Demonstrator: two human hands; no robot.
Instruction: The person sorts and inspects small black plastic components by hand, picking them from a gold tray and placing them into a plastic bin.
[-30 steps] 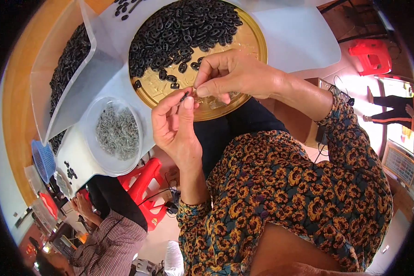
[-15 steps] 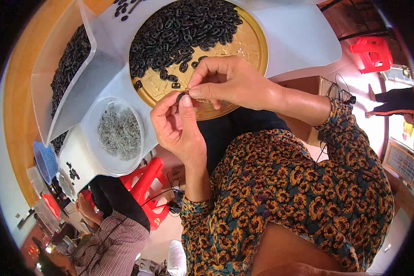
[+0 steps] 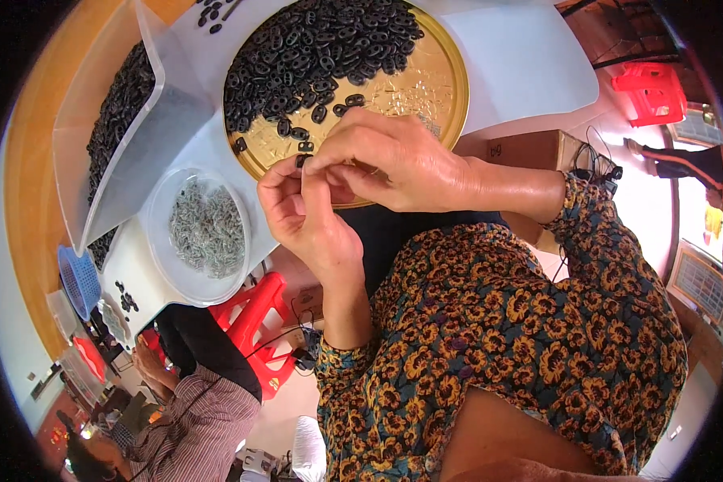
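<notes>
My left hand [image 3: 317, 229] is closed, pinching a small black piece [image 3: 303, 160] at its fingertips above the near edge of the round golden tray [image 3: 426, 84]. My right hand [image 3: 398, 157] is closed too, its fingers pressed against the left fingertips; whatever they grip is hidden. A heap of black oval pieces with holes [image 3: 313, 60] covers the far and left parts of the tray. Several loose black pieces lie just beyond my fingers. Left of my hands stands a clear round tub [image 3: 159, 261] holding small silvery-grey parts [image 3: 207, 229].
A large clear bin [image 3: 140, 145] full of black pieces leans at the left. Beyond the tub is a blue basket [image 3: 78, 283]. Another person [image 3: 197, 410] sits at lower left beside a red stool [image 3: 257, 329]. A cardboard box [image 3: 530, 153] and another red stool [image 3: 651, 95] are at right.
My right hand has turned over and moved slightly down, its fingers now curling over the left fingertips. The black piece shows further left, at the left fingertips.
</notes>
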